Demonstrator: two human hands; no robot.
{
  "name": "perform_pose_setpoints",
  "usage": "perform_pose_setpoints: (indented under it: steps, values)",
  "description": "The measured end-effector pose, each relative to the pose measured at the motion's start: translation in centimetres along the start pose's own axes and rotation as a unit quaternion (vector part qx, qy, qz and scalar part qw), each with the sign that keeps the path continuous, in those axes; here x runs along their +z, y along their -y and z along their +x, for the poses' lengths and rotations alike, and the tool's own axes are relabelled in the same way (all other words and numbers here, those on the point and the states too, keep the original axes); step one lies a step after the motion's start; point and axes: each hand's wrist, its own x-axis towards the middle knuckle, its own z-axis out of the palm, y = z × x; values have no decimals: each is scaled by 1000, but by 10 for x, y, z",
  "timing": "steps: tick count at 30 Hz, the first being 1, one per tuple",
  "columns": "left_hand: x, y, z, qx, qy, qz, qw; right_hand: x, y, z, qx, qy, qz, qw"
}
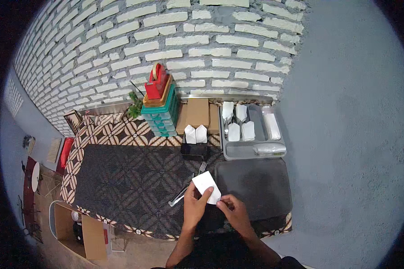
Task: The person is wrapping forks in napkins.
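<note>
My left hand (196, 206) holds a folded white paper napkin (207, 187), with the thumb on its face. Fork tines (202, 167) show just beyond the napkin's top edge; whether the fork is inside it or behind it I cannot tell. My right hand (234, 210) pinches the napkin's lower right corner between thumb and fingers. Metal tongs (179, 197) lie on the dark patterned mat to the left of my left hand, partly hidden by it. Farther back, two folded white napkins (196, 134) stand in a small black box (194, 152).
A grey cutlery tray (227, 151) with napkin-wrapped pieces and plastic packs stands at the back right, behind a dark serving tray (254, 188). Cardboard boxes (198, 112), a teal drawer unit (159, 116) with a red tape dispenser (157, 84), and a plant (135, 106) line the wall.
</note>
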Motion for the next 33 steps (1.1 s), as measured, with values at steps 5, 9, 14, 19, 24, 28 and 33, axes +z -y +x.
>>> perform_pose_setpoints:
  steps: [5, 9, 14, 19, 24, 28, 33]
  values:
    - [8, 5, 7, -20, 25, 4, 999, -7, -8, 6, 40, -8, -12, 999]
    - [12, 19, 21, -46, 45, 9, 998, -8, -37, 19, -20, 1, 25, 999]
    - [16, 54, 41, 6, 54, 10, 998, -31, -58, 75, 17, -6, 71, 997]
    - [8, 56, 46, -15, 33, 12, 999, -79, -63, 201, 7, -96, 121, 988]
    - [-4, 63, 49, -64, -16, 1, 998, -112, -77, 330, -33, -149, 93, 984]
    - [-7, 69, 54, -69, -30, 19, 997, -129, -101, 395, -3, -183, 29, 983]
    - [-13, 69, 55, -77, -57, 3, 995, -114, -105, 415, 27, -241, -58, 968]
